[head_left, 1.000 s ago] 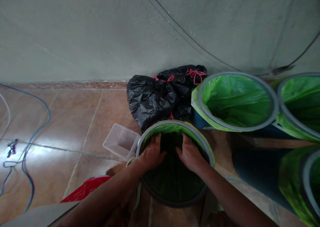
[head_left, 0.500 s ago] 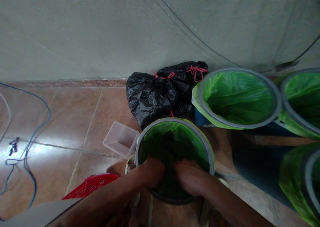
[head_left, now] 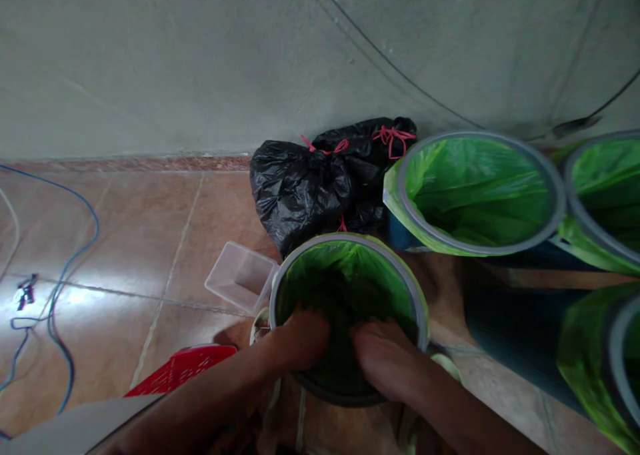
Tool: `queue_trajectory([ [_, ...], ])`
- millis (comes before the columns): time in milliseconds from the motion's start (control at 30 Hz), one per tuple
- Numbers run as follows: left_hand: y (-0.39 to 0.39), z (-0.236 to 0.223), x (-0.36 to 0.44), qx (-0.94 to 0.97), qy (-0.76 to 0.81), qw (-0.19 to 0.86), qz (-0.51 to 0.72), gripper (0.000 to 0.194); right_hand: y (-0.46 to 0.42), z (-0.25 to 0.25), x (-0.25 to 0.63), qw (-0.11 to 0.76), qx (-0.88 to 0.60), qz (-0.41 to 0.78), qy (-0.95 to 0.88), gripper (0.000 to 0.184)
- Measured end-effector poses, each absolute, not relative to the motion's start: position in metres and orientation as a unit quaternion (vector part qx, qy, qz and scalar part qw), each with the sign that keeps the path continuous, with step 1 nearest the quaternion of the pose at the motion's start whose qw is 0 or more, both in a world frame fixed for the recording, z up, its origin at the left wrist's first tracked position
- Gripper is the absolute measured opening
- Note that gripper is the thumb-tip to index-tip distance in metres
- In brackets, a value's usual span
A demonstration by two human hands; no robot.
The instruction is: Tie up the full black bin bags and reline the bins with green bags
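Both my hands reach down inside a round bin with a grey rim ring [head_left: 419,301], lined with a green plastic bag [head_left: 385,275]. My left hand [head_left: 307,335] is by the bin's left inner side, and my right hand [head_left: 377,348] is opposite it on the right. The fingers of both are lost in the dark of the bin, so I cannot see what they touch or hold. Tied black garbage bags [head_left: 303,185] with pink strings lie just behind the bin. A clear plastic container [head_left: 240,278] sits on the floor at its left.
More bins with green liners stand at the right: one at the back [head_left: 480,248], another beside it [head_left: 600,231], and one nearer me [head_left: 590,355]. A red perforated basket [head_left: 190,368] is at lower left. Blue cable [head_left: 70,268] loops over the tiled floor. A grey wall [head_left: 175,61] closes the back.
My right hand has shifted slightly to the right inside the bin. My left hand stays almost in place. The view has moved a little.
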State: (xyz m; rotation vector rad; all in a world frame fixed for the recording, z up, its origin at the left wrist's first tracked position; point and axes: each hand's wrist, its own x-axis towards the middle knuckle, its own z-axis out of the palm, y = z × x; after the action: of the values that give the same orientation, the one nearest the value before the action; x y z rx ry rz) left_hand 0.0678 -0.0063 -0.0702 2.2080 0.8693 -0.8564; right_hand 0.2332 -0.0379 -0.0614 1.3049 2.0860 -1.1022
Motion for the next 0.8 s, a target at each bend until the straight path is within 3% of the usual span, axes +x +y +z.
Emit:
queue_trajectory([
  [100,-0.010,-0.077,0.065,0.812,0.321,0.314,-0.371,0.028,-0.042,-0.065,0.235,0.226,0.470,-0.392,0.758,0.026],
  [167,-0.007,-0.074,0.064,0.819,0.330,0.318,-0.344,0.028,-0.042,-0.064,0.235,0.186,0.494,-0.392,0.754,0.025],
  [333,0.025,-0.042,0.043,0.849,0.377,0.341,-0.141,0.027,-0.022,-0.038,0.258,0.068,0.602,-0.334,0.722,0.023],
  [467,0.050,-0.023,0.008,0.765,0.576,0.287,0.028,0.036,-0.016,-0.023,0.306,0.130,0.727,-0.215,0.639,0.036],
  [567,0.052,-0.026,-0.013,0.707,0.639,0.304,-0.013,0.038,-0.028,-0.033,0.325,0.125,0.727,-0.266,0.620,0.031],
  [667,0.044,-0.032,-0.019,0.705,0.573,0.408,-0.088,0.032,-0.044,-0.050,0.319,0.035,0.690,-0.382,0.614,0.023],
  [800,0.032,-0.026,-0.011,0.705,0.565,0.412,-0.122,0.030,-0.065,-0.061,0.306,-0.035,0.728,-0.392,0.561,0.024],
])
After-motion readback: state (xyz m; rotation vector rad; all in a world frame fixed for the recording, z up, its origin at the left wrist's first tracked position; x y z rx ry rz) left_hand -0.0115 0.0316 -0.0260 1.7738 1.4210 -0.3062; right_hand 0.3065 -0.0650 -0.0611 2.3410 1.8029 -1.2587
